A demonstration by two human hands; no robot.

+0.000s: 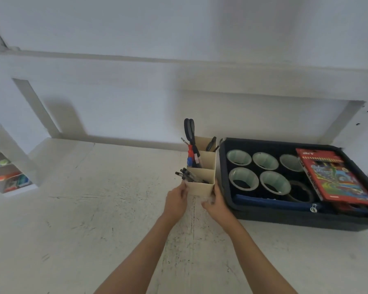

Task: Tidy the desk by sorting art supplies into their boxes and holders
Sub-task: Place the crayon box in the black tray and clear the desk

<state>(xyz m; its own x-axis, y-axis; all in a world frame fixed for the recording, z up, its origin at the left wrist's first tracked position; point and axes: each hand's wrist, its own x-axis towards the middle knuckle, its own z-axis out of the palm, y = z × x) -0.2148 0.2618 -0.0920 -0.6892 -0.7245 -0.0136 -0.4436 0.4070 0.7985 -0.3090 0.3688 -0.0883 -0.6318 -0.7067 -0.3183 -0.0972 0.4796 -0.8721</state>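
A cream desk holder with three compartments stands on the white desk. Black pens lean out of its near compartment, markers sit in the middle one, and black scissors stick up from the far one. My left hand grips the holder's near left corner and my right hand grips its near right side. Right beside it lies a black box holding several tape rolls, a blue zip pouch and a red coloured-pencil pack.
A clear drawer unit with colourful items stands at the far left edge. A white wall with ledges rises behind the desk. The desk top to the left of and in front of the holder is bare and scuffed.
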